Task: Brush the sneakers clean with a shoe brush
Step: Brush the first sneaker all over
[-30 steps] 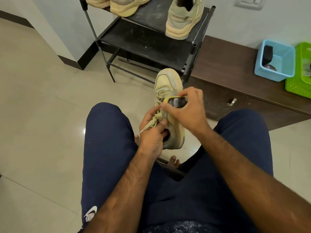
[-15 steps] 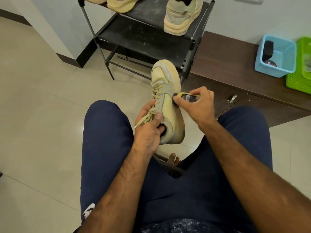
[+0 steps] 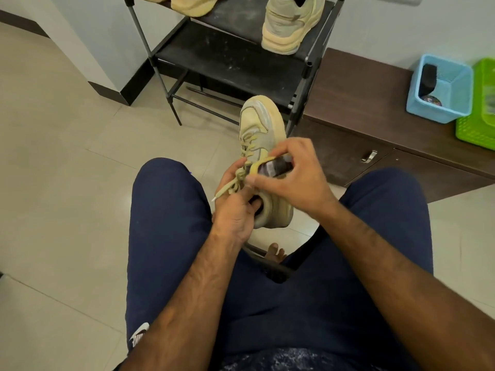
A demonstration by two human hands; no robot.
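A pale yellow sneaker (image 3: pixel 258 121) is held up between my knees, toe pointing away from me. My left hand (image 3: pixel 235 210) grips it at the collar, fingers inside the opening, next to the loose laces. My right hand (image 3: pixel 297 180) holds a small shoe brush (image 3: pixel 270 167) with a yellow rim and dark back, pressed against the sneaker's lace area. A second pale sneaker (image 3: pixel 289 22) stands on the top shelf of the black shoe rack (image 3: pixel 227 57), and another (image 3: pixel 190 5) shows at the top edge.
A dark wooden low cabinet (image 3: pixel 375 124) stands at right, with a blue basket (image 3: pixel 442 89) holding a black brush and a green basket (image 3: pixel 479 108) on it. Tiled floor spreads to the left. My legs in navy trousers fill the foreground.
The brush has moved from the sneaker's right side back onto the lace area. The sneaker sits slightly lower and my left hand keeps its grip.
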